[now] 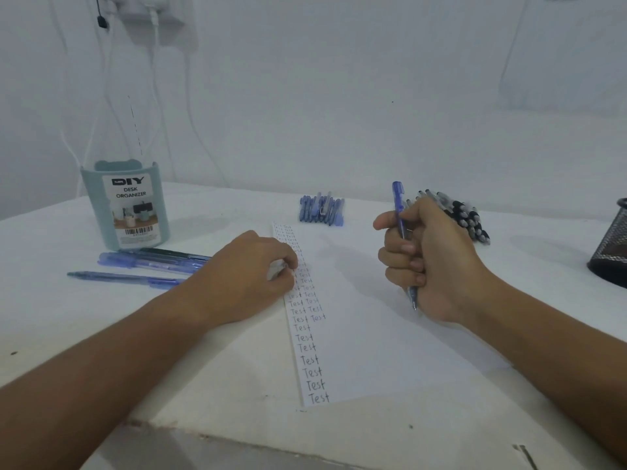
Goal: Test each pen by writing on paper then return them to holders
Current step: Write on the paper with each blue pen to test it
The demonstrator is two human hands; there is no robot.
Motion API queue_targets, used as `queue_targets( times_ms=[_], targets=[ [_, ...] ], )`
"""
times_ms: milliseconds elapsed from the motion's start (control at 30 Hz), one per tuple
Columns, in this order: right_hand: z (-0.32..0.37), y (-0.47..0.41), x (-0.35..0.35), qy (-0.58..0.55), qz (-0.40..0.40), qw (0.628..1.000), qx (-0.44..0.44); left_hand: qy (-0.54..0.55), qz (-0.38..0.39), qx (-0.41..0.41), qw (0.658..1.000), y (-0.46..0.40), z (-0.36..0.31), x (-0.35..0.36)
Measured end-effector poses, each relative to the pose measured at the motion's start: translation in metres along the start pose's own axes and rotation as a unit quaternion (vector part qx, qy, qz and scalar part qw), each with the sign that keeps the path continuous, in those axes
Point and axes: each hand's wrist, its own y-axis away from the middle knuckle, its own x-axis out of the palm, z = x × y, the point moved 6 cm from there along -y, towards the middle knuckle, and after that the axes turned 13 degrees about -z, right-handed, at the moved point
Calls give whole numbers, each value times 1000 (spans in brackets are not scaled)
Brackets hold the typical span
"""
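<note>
Right hand (431, 262) is holding a blue pen (403, 245) in a closed fist, all fingers wrapped round the barrel, thumb near the top by the clip. Pen is standing near upright, tip pointing down and poking out below the little finger, over the paper (373, 317) but seemingly not touching it.

Left hand (251, 273) is resting on the paper's left edge, fingers curled under; what sits beneath the fingertips is too blurred to tell.

Step in hand, by my reading: readying this pen for its test line. To do it well, the fist hold wants shifting to a writing pinch near the tip, checking the point is clicked out, then writing in the second column, which is stopping partway down. Left hand should be pinning the sheet so it is not sliding.

Blue pens (322, 210) are lying bunched at the far end of the sheet; black pens (464, 215) are lying just behind the right hand. Three pens (152, 262) are lying on the desk (68, 334) beside the teal organizer (125, 205). Mesh holder (610, 245) is standing far right.
</note>
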Motion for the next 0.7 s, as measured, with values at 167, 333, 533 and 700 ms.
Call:
queue_targets(
  times_ms=[167,333,533,700],
  targets=[
    [-1,0,1,14,1,1000,2,2,-1,-6,1000,0,1,0],
    [3,-3,4,-4,-5,1000,-7,8,-1,-12,1000,0,0,-1],
    [30,-30,13,93,-68,992,-46,20,11,-12,1000,0,3,0],
    [59,-66,26,289,-80,951,-78,11,22,-16,1000,0,6,5]
  ],
)
